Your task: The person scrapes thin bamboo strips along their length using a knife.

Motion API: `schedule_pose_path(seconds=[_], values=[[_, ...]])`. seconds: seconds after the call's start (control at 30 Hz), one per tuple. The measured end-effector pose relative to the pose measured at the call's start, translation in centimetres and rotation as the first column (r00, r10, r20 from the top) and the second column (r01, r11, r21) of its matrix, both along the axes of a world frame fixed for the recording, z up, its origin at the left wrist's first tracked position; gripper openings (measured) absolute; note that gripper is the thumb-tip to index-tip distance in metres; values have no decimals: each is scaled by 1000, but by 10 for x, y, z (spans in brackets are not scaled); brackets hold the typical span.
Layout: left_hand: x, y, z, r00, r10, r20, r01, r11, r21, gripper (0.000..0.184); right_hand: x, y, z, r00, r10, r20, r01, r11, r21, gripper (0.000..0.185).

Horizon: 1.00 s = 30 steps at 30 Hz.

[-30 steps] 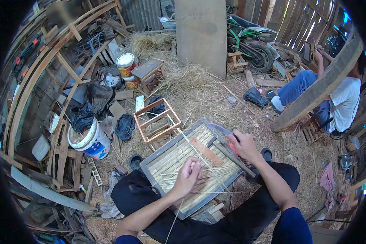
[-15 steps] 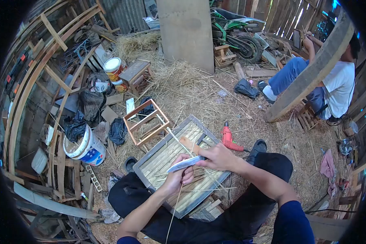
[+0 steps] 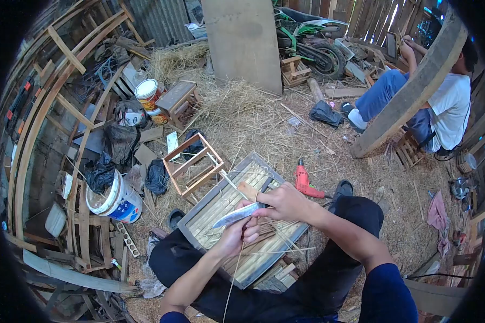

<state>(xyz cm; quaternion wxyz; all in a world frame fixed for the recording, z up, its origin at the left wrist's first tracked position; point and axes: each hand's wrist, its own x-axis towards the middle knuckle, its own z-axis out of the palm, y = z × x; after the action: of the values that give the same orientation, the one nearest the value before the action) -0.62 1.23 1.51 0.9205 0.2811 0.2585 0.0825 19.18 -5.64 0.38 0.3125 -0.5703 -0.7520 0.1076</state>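
One knife (image 3: 236, 216) gripped in right hand (image 3: 286, 204), blade across left hand (image 3: 238, 236), which is curled around thin strip (image 3: 231, 290), above slatted bench (image 3: 209, 211).

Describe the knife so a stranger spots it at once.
Find the grey-edged slatted board in the lower middle of the view. Above it, the right hand grips the knife, its blade reaching across to the left hand. Unlike the thin straw-coloured strips nearby, it is broad and silvery, tapering to a point.
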Motion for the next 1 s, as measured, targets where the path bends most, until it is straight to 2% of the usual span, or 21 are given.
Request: schedule_pose_path(seconds=[0.17, 0.27, 0.43, 0.5, 0.53, 0.57, 0.6, 0.67, 0.8, 0.9, 1.0], values=[[-8, 7, -5, 1000, 4, 24, -2, 995, -102, 1, 10, 0, -5, 998, -66, 1, 66, 996, 58, 39], [-10, 8, 11, 1000, 14, 16, -14, 999, -49, 2, 19, -2, -2, 988, -152, 19, 151, 988, 43, 39], [-16, 12, 10, 997, 23, 74, -21, 999, -30, 3, 37, -5, 0, 960, -277, 53, 277, 961, -9, 38], [-19, 13, 5, 996, 40, 74, -35, 997, -70, 5, 43, -4, -8, 911, -408, -62, 402, 912, -85, 37], [-23, 11, 3, 997, -6, 73, 10, 998, -65, 6, 46, -5, -12, 875, -471, -112, 457, 880, -132, 37], [-28, 6, 3, 996, -50, 71, 55, 997, -59, 7, 56, -4, -13, 813, -559, -163, 511, 819, -260, 36], [-32, 4, 3, 993, -101, 66, 104, 993, -52, 7, 63, -7, -9, 794, -585, -168, 541, 804, -247, 36], [-36, 2, 0, 995, -83, 61, 86, 995, -59, 10, 75, -15, 2, 753, -634, -173, 599, 771, -217, 35], [-41, 7, -5, 999, 31, 20, -30, 999, -38, 15, 63, -27, -2, 846, -532, -22, 529, 845, -85, 33], [-38, 8, -3, 999, 42, -31, -39, 995, 90, 18, 45, -32, 3, 922, -384, 56, 384, 923, 6, 31], [-27, 7, 4, 995, 53, -81, -39, 985, 166, 16, 27, -23, -2, 969, -246, -14, 246, 966, 82, 32]])
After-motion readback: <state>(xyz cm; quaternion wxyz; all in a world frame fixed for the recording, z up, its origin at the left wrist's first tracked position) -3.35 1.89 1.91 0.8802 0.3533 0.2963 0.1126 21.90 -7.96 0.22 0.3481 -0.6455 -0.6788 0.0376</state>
